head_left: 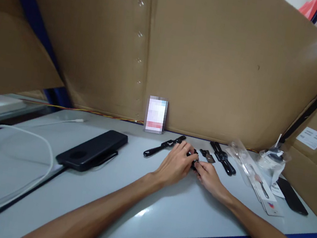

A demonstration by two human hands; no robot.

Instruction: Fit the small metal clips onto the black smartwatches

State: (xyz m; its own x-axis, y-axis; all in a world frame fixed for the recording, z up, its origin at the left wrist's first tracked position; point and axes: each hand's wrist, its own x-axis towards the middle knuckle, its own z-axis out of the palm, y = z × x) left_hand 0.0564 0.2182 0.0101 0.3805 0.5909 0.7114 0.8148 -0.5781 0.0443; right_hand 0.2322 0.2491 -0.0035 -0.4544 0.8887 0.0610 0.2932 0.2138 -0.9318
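Note:
Over the middle of the white table (168, 216), my left hand (177, 161) and my right hand (208, 176) meet around a small dark part (194, 165). The fingers of both are closed on it and cover most of it. Left of them lies a black handled tool (160, 147), its far end partly behind my left hand. Just beyond my right hand is a small dark piece with a brownish plate (208, 156). A second black tool (223, 158) rests to the right of that, lying at a slant.
A black power bank or similar device (92, 149) and a white cable (51, 150) are at left. A blurred screen (156, 114) leans on the cardboard behind. At right are clear packaging (256, 181), a bagged container (272, 162) and a dark flat object (292, 196).

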